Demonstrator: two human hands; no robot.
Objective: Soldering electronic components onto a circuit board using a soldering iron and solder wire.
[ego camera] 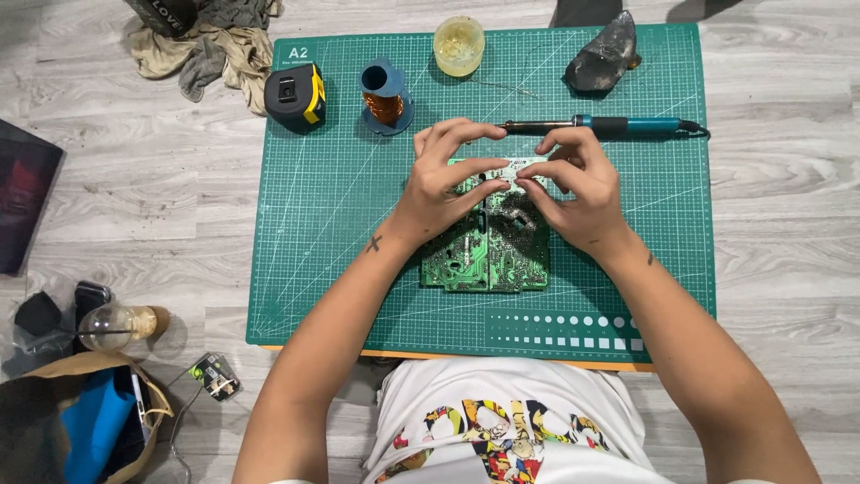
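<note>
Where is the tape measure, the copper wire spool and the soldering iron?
tape measure (294, 93), head view, on its black top face
copper wire spool (384, 106), head view, on the copper winding
soldering iron (618, 125), head view, on its blue handle

Surface: grey wood-plank floor (788, 197).
Landmark: green gridded cutting mat (340, 224), flat on floor.
Left of mat, far corner: crumpled beige and grey rags (210, 45).
Left of mat, near corner: clear round glass bulb (112, 327); small green circuit module (215, 376); brown paper bag (85, 421).
</note>
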